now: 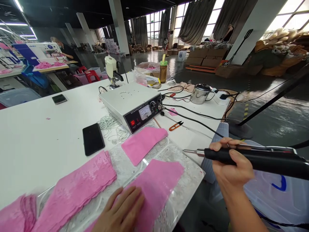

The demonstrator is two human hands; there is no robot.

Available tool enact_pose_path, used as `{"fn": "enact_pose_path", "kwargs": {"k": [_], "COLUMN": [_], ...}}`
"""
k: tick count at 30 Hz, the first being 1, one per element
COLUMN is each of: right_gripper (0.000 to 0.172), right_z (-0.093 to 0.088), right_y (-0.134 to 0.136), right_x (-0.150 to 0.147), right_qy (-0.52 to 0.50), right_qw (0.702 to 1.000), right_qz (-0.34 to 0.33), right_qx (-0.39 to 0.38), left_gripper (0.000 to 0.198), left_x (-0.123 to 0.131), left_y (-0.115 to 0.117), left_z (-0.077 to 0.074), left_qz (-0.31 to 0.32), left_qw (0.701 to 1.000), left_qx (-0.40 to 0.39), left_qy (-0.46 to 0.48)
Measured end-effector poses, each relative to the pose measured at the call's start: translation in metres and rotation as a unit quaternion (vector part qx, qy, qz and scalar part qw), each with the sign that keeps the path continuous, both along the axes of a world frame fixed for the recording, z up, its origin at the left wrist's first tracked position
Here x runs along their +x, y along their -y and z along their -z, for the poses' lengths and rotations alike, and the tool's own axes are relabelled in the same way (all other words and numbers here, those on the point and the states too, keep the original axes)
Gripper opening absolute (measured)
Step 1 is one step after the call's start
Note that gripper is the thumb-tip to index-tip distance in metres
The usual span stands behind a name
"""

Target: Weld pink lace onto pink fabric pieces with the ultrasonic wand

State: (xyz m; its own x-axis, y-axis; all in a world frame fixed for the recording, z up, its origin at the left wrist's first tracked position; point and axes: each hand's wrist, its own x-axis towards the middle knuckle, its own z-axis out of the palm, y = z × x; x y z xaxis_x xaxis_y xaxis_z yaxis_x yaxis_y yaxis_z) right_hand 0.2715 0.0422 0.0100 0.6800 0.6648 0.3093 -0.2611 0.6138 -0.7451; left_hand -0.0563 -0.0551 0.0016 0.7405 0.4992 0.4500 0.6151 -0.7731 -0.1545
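**Bench inventory, head view**

- Left hand (120, 211): palm down, fingers spread flat and unclenched on a pink fabric piece (161, 177). The cloth is soft, matte and roughly rectangular.
- Clear plastic sheet (190, 180): glossy, with a mottled surface. It lies at the table's near corner under that piece.
- Second pink piece (142, 143): rests on the sheet's far edge, just in front of the control box.
- Stack of pink pieces (77, 188): scalloped, layered edges. It sits left of the hand.
- Right hand (230, 167): fingers wrapped tight around a black handpiece (265, 161), held off the table's right edge. The handpiece is long and cylindrical with a slim metal tip (190, 151) that points left, over the table edge just beyond the sheet.
- Control box (130, 104): white metal casing. Its dark front panel carries a dial gauge, knobs and a red switch, and black cables are plugged in.
- Smartphone (93, 138): black, glossy, lying flat.
- White elastic loops (111, 125): tangled beside the box.
- Thread snips (175, 126): orange handle.
- Steel pot (200, 93): polished and lidded.
- White table (36, 138): smooth top.
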Motion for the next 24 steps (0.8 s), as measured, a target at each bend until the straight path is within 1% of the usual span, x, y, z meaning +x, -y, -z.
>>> {"fn": "enact_pose_path", "kwargs": {"k": [1, 2, 4, 5, 7, 9, 11, 12, 13, 15, 17, 19, 20, 22, 23, 24], "right_gripper": [0.016, 0.017, 0.016, 0.016, 0.016, 0.021, 0.028, 0.031, 0.031, 0.026, 0.021, 0.025, 0.03, 0.042, 0.044, 0.046], "right_z": [0.003, 0.006, 0.013, 0.016, 0.02, 0.023, 0.024, 0.024, 0.023, 0.022, 0.021, 0.024, 0.028, 0.043, 0.052, 0.063], "right_y": [-0.006, -0.011, -0.02, -0.023, -0.024, -0.019, -0.012, -0.009, -0.006, 0.0, 0.007, 0.016, 0.022, 0.037, 0.045, 0.054], "right_x": [0.002, 0.003, 0.006, 0.007, 0.011, 0.016, 0.021, 0.023, 0.024, 0.024, 0.022, 0.02, 0.021, 0.028, 0.034, 0.041], "right_qy": [-0.001, 0.0, 0.0, -0.001, -0.007, -0.015, -0.022, -0.024, -0.025, -0.027, -0.019, 0.008, 0.028, 0.063, 0.084, 0.115], "right_qw": [1.0, 1.0, 1.0, 1.0, 1.0, 1.0, 0.999, 0.998, 0.997, 0.996, 0.995, 0.991, 0.984, 0.963, 0.943, 0.932], "right_qz": [0.008, 0.015, 0.024, 0.028, 0.028, 0.012, -0.011, -0.021, -0.025, -0.025, -0.027, -0.036, -0.051, -0.095, -0.14, -0.154], "right_qx": [-0.001, 0.001, 0.003, 0.003, 0.0, -0.017, -0.043, -0.057, -0.068, -0.078, -0.091, -0.13, -0.166, -0.246, -0.29, -0.309], "left_gripper": [0.033, 0.032, 0.035, 0.031, 0.021, 0.016, 0.013, 0.017, 0.021, 0.026, 0.026, 0.021, 0.015, 0.007, 0.008, 0.009], "left_x": [0.01, 0.023, 0.051, 0.066, 0.095, 0.119, 0.139, 0.147, 0.153, 0.162, 0.164, 0.156, 0.147, 0.117, 0.098, 0.076], "left_y": [-0.007, -0.015, -0.037, -0.049, -0.075, -0.097, -0.113, -0.118, -0.121, -0.125, -0.126, -0.125, -0.124, -0.117, -0.111, -0.102], "left_z": [-0.005, -0.011, -0.024, -0.029, -0.039, -0.043, -0.041, -0.039, -0.036, -0.03, -0.027, -0.03, -0.035, -0.05, -0.059, -0.067], "left_qz": [0.004, 0.006, -0.036, -0.057, -0.052, -0.044, -0.039, -0.038, -0.035, -0.029, -0.02, -0.013, -0.013, -0.019, -0.028, -0.04], "left_qw": [0.999, 0.995, 0.973, 0.956, 0.945, 0.935, 0.923, 0.916, 0.907, 0.891, 0.876, 0.863, 0.856, 0.842, 0.834, 0.825], "left_qx": [-0.04, -0.096, -0.227, -0.287, -0.32, -0.346, -0.375, -0.39, -0.407, -0.441, -0.472, -0.502, -0.515, -0.539, -0.549, -0.557], "left_qy": [0.015, 0.015, 0.001, -0.026, -0.047, -0.062, -0.08, -0.09, -0.099, -0.105, -0.095, -0.066, -0.043, 0.017, 0.052, 0.088]}}
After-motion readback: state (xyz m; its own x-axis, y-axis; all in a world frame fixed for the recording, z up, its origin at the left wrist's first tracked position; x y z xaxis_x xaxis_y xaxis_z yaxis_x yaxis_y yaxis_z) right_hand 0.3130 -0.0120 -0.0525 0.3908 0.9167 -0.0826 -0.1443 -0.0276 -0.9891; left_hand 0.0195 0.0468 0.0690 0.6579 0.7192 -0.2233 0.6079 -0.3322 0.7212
